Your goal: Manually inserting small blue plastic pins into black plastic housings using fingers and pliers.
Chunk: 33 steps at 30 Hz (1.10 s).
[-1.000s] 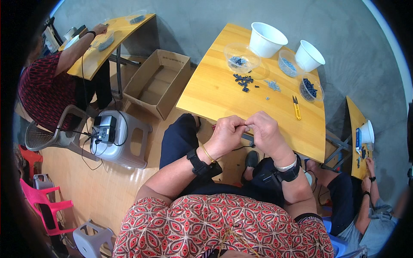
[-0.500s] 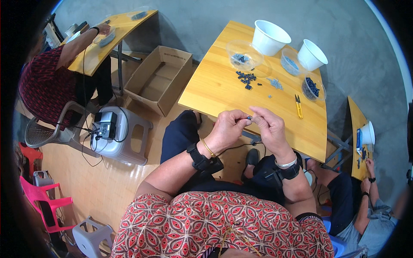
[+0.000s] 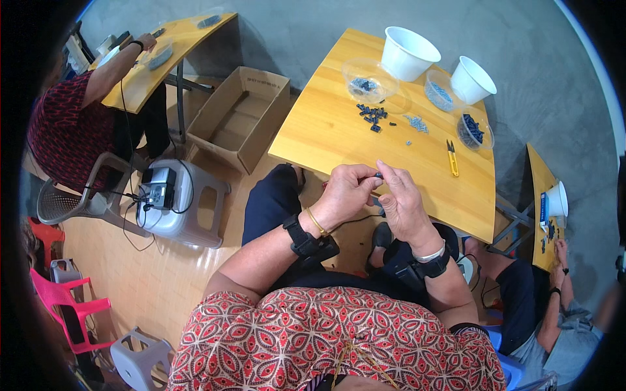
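Grey wall (image 3: 293,45) rose behind the yellow wooden counter (image 3: 319,133) in the head view, and all the action came at its near edge! And there it was: the right hand (image 3: 405,205), pinched in close beside the left half a second earlier, had opened, its thumb dropping well away from its forefinger. That seemed to leave the hold to the other side: the left hand (image 3: 352,192) had a small dark piece (image 3: 378,174) nipped between thumb and forefinger, up at the fingertips. Right forefinger just beside it, touching or not, I couldn't tell!

Look at the pose: both forearms angled inward from below, wrists raised, left fingers curled tight, right fingers nearly straight and pointing up and away from the body.

Beyond them, a pile of dark pieces (image 3: 373,116) lay loose, small grey pieces (image 3: 416,124) scattered to its right. Yellow-handled snips (image 3: 452,161) rested untouched farther right, with a clear bowl (image 3: 386,73) and two white tubs (image 3: 411,57) standing toward the far end.
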### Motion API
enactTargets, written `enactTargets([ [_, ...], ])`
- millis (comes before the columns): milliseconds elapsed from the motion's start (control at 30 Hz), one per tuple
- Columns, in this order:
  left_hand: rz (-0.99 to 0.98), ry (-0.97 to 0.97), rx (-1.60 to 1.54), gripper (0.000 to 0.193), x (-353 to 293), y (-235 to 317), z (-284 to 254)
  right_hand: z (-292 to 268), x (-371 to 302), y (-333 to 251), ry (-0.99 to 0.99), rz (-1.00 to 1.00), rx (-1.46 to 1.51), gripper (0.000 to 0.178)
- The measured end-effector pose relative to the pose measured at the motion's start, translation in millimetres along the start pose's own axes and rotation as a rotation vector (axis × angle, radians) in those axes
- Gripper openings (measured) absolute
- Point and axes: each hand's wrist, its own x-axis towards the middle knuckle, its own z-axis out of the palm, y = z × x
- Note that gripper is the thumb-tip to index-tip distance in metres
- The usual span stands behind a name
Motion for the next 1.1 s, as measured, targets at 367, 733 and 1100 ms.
enactTargets([
  [367,0.024,-0.02,-0.068,0.013,1.0,-3.8,-0.8,5.6,0.9,1.6,0.09,0.152,0.241,0.03],
  [733,-0.004,-0.055,0.055,0.013,-0.9,1.0,1.4,6.6,3.8,15.6,0.189,0.212,0.318,0.008],
  [1100,0.242,0.018,0.326,0.008,-2.5,-2.6,1.4,-5.4,18.4,1.9,0.008,0.033,0.022,0.008],
])
